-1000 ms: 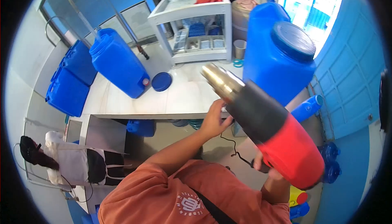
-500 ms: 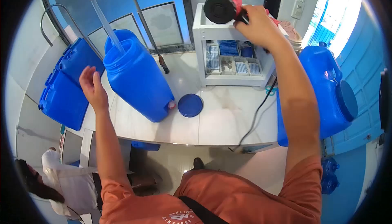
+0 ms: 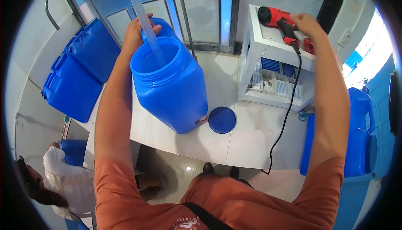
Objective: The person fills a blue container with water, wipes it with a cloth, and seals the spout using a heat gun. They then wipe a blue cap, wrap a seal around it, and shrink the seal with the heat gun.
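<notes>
My left hand (image 3: 140, 32) is closed around the handle at the back of a tall blue water container (image 3: 173, 89), which stands uncapped and tilted in view on the counter. A clear tube (image 3: 144, 16) runs down into its open mouth. Its round blue lid (image 3: 222, 120) lies flat beside the small tap at its base. My right hand (image 3: 309, 24) has its fingers curled at the rear end of a red and black heat gun (image 3: 279, 18), which lies on top of a white shelf unit. The gun's corded handle points toward me, outside my grasp.
Two blue containers (image 3: 69, 87) stand at the left, and another blue container (image 3: 356, 133) at the right. Small trays fill the white shelf unit (image 3: 272, 43). A black cord (image 3: 282, 125) crosses the counter (image 3: 251, 142). A person in white (image 3: 69, 184) is at lower left.
My left hand has moved forward from beside the container onto its handle. My right hand has lowered the heat gun onto the shelf top. The whole view has shifted.
</notes>
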The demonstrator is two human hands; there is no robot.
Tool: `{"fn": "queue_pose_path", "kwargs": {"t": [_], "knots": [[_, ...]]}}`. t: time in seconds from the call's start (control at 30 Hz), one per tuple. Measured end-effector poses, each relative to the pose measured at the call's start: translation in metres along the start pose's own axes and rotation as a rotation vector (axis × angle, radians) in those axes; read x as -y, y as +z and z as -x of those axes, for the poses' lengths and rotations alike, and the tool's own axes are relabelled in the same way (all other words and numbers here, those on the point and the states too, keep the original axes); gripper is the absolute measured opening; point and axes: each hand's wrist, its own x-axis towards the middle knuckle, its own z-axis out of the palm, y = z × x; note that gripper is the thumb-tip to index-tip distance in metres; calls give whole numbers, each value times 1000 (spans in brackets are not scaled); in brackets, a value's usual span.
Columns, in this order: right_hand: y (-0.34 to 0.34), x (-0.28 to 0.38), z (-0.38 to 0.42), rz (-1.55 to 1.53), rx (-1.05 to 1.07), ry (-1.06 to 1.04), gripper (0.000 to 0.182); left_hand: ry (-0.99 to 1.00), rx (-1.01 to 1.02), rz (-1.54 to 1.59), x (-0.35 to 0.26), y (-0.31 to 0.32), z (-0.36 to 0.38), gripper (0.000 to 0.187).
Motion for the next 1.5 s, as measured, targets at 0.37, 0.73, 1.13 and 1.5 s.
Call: {"fn": "queue_pose_path", "kwargs": {"t": [0.37, 0.73, 1.13, 1.5], "knots": [[91, 177, 153, -606, -107, -565, 27, -124, -118, 33, -7, 2, 5, 29], [320, 223, 106, -25, -45, -666, 35, -44, -259, 20, 4, 10, 8, 26], [313, 214, 112, -815, 97, -356, 32, 5, -293, -27, 36, 23, 5, 25], [-23, 104, 179, -398, -574, -319, 32, 34, -132, -13, 53, 16, 3, 17]]}}
